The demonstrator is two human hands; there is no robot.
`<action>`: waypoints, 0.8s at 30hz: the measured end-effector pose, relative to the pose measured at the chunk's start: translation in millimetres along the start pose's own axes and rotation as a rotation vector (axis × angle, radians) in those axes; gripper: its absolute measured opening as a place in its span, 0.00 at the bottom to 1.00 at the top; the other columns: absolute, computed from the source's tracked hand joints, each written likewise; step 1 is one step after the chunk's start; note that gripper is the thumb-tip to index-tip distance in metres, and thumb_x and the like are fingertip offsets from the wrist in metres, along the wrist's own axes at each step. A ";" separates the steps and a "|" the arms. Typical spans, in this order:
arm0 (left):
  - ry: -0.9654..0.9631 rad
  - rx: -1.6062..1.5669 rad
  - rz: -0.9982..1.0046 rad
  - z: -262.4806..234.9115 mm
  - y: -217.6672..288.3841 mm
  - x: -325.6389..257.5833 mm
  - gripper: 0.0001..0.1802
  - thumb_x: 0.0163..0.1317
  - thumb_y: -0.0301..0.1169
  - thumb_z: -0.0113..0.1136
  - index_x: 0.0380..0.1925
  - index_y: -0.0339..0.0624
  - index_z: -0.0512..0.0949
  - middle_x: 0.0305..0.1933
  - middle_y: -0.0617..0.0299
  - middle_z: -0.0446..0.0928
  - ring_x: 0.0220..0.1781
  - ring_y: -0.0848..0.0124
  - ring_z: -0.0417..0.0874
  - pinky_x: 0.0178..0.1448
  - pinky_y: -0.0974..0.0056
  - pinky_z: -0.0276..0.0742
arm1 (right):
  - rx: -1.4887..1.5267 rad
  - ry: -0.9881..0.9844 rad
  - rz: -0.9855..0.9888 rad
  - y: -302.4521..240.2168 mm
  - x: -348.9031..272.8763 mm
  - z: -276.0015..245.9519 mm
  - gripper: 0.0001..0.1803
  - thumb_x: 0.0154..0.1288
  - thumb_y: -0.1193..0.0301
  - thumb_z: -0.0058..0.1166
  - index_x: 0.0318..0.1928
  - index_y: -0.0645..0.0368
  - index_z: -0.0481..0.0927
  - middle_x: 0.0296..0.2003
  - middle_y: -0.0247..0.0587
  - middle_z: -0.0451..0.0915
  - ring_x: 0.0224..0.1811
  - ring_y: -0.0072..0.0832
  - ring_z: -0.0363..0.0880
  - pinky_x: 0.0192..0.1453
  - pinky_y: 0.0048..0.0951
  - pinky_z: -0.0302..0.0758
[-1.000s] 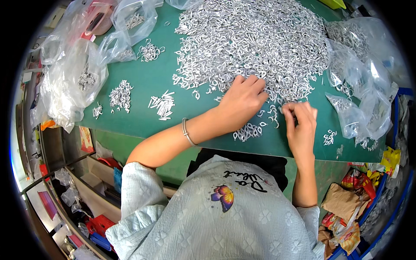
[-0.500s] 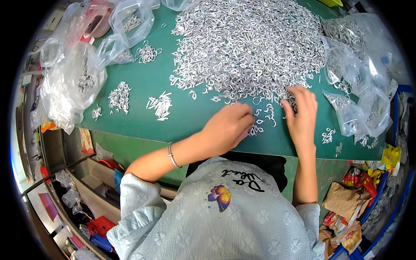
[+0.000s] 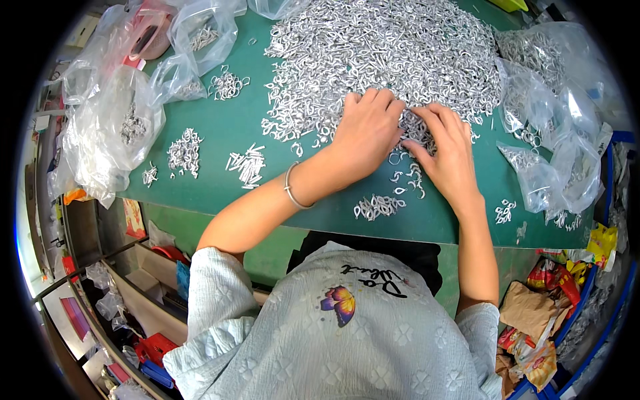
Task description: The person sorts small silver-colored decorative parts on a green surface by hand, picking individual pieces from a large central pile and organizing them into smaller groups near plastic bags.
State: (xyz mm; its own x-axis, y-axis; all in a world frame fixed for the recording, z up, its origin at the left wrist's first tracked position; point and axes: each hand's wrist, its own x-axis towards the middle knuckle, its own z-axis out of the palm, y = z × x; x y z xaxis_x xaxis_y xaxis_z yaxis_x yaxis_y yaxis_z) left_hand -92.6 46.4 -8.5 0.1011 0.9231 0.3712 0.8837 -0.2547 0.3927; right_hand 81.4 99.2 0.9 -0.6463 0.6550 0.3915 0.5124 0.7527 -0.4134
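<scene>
Thickly heaped, small silvery hooks and loops [image 3: 383, 57] gleam at the hands [image 3: 368, 133], right fingers parted, left's grip impossible to tell.

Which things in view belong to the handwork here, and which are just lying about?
Likely in use:
large heap of silvery pieces, left hand and right hand at its near edge
small pile of loops
pile of rods

Likely lying about:
pink container
brown paper bag
yellow packet
</scene>
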 end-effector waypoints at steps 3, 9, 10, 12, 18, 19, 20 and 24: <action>-0.022 -0.008 0.032 0.4 -9.0 -3.1 0.12 0.56 0.26 0.65 0.41 0.44 0.78 0.42 0.62 0.75 0.47 0.62 0.75 0.50 0.57 0.62 | -0.047 0.009 0.050 17.1 -5.2 -5.9 0.14 0.55 0.73 0.67 0.43 0.58 0.81 0.39 0.38 0.79 0.44 0.36 0.76 0.50 0.36 0.67; 0.003 -0.028 0.007 -13.8 -7.9 -16.8 0.08 0.56 0.25 0.65 0.36 0.44 0.78 0.39 0.64 0.76 0.45 0.63 0.75 0.49 0.57 0.62 | -0.146 0.087 0.228 11.9 -17.4 -30.7 0.07 0.56 0.77 0.64 0.35 0.58 0.80 0.33 0.38 0.80 0.40 0.36 0.77 0.46 0.37 0.66; 0.028 -0.045 0.001 -14.7 -7.3 -17.2 0.08 0.56 0.25 0.65 0.36 0.44 0.79 0.39 0.64 0.76 0.45 0.63 0.75 0.49 0.57 0.62 | -0.121 0.107 0.197 6.7 -16.8 -30.1 0.07 0.55 0.78 0.64 0.35 0.58 0.80 0.34 0.38 0.80 0.41 0.37 0.77 0.46 0.37 0.66; 0.089 -0.061 0.036 -8.0 -4.1 -11.7 0.09 0.56 0.26 0.66 0.37 0.45 0.79 0.40 0.64 0.76 0.45 0.64 0.75 0.49 0.57 0.62 | -0.062 0.105 0.117 -6.4 -12.9 -25.1 0.09 0.53 0.78 0.65 0.36 0.57 0.80 0.36 0.37 0.79 0.44 0.37 0.76 0.47 0.37 0.66; 0.023 -0.051 0.017 -2.1 -8.7 -10.3 0.10 0.56 0.26 0.67 0.38 0.44 0.80 0.42 0.65 0.77 0.47 0.64 0.75 0.51 0.57 0.62 | -0.121 0.039 0.059 -1.2 -13.2 -2.8 0.08 0.56 0.77 0.63 0.36 0.57 0.79 0.35 0.36 0.77 0.42 0.36 0.73 0.50 0.39 0.63; 0.027 -0.057 0.021 -2.6 -9.5 -11.3 0.09 0.56 0.25 0.67 0.38 0.44 0.80 0.42 0.66 0.77 0.47 0.64 0.75 0.51 0.58 0.62 | -0.119 0.051 0.062 -1.0 -13.1 -4.1 0.07 0.57 0.78 0.62 0.36 0.57 0.79 0.35 0.36 0.77 0.42 0.36 0.73 0.50 0.39 0.63; 0.054 -0.105 0.003 -4.1 -9.0 -11.7 0.08 0.56 0.25 0.66 0.37 0.44 0.80 0.41 0.65 0.78 0.46 0.64 0.76 0.51 0.58 0.63 | -0.117 0.063 0.065 -1.7 -12.2 -7.2 0.06 0.58 0.78 0.61 0.36 0.57 0.78 0.35 0.35 0.77 0.42 0.36 0.73 0.50 0.39 0.63; 0.103 -0.245 -0.091 -20.5 -3.1 -16.2 0.05 0.57 0.23 0.65 0.34 0.40 0.81 0.37 0.59 0.81 0.41 0.59 0.81 0.46 0.58 0.70 | 0.122 0.030 0.175 -22.3 -19.5 -28.4 0.03 0.59 0.78 0.60 0.33 0.59 0.79 0.33 0.37 0.79 0.40 0.36 0.74 0.48 0.36 0.64</action>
State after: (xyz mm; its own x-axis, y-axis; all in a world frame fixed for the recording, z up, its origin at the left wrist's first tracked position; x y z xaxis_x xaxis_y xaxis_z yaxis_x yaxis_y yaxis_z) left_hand -106.3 26.3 1.6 -0.0314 0.9144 0.4035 0.7488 -0.2459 0.6155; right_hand 98.6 71.5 25.8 -0.5354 0.7782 0.3283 0.5420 0.6146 -0.5731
